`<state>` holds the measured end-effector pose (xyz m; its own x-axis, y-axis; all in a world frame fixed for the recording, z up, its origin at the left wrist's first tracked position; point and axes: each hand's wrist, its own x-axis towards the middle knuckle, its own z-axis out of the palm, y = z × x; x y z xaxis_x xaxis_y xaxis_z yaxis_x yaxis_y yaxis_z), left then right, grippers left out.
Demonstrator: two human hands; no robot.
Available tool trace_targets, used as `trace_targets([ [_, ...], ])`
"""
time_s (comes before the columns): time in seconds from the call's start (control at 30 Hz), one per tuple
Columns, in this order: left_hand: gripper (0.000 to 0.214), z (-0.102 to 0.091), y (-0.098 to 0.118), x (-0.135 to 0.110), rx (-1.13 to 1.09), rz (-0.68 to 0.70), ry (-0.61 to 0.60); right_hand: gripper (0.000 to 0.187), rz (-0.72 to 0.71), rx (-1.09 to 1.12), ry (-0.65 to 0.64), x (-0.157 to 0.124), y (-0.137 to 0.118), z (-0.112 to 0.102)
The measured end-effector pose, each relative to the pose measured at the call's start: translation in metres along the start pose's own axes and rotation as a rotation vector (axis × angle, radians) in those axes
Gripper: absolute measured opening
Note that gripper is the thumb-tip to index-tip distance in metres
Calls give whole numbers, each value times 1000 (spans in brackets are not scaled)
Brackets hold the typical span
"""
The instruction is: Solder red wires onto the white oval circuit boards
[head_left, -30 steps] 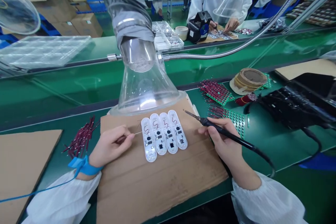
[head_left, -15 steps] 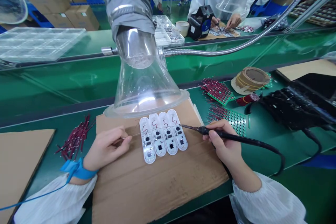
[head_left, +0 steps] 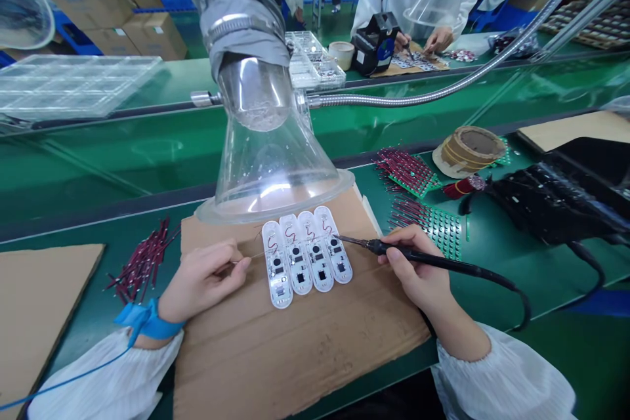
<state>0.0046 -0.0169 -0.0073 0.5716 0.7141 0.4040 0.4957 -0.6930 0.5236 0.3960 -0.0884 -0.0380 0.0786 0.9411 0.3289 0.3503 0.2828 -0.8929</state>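
Several white translucent plastic strips with circuit parts (head_left: pixel 306 256) lie side by side on a cardboard sheet (head_left: pixel 295 354). My right hand (head_left: pixel 413 269) grips a black soldering iron (head_left: pixel 423 257), its tip at the top of the rightmost strip. Pinched in my left hand (head_left: pixel 204 282) is a thin wire (head_left: pixel 242 260) reaching towards the leftmost strip. A blue wrist strap (head_left: pixel 147 318) circles my left wrist. Thin red wires are visible inside the strips' upper ends.
A clear fume hood (head_left: pixel 270 170) hangs just above the strips. A loose pile of dark red leads (head_left: pixel 142 269) lies to the left, and green racks of leads (head_left: pixel 406 170) stand to the right. A co-worker's hand (head_left: pixel 437 39) works at the far bench.
The soldering iron has swung left, bringing its tip from beside the rightmost strip to its top edge. The whole view has shifted slightly.
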Motion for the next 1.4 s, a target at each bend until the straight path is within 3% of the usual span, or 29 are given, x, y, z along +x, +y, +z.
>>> trace_targets([
  [0.2, 28, 2, 0, 2, 8, 63, -27, 15, -21, -29, 3, -1, 1, -1],
  [0.47, 25, -2, -1, 0, -14, 60, 87, 20, -7, 159, 93, 3, -8, 4],
  [0.9, 26, 0, -2, 1, 1, 64, 64, 12, -21, -30, -59, -1, 5, 2],
  [1.4, 28, 4, -4, 0, 46, 54, 31, 12, -48, -51, -64, 1, -1, 3],
])
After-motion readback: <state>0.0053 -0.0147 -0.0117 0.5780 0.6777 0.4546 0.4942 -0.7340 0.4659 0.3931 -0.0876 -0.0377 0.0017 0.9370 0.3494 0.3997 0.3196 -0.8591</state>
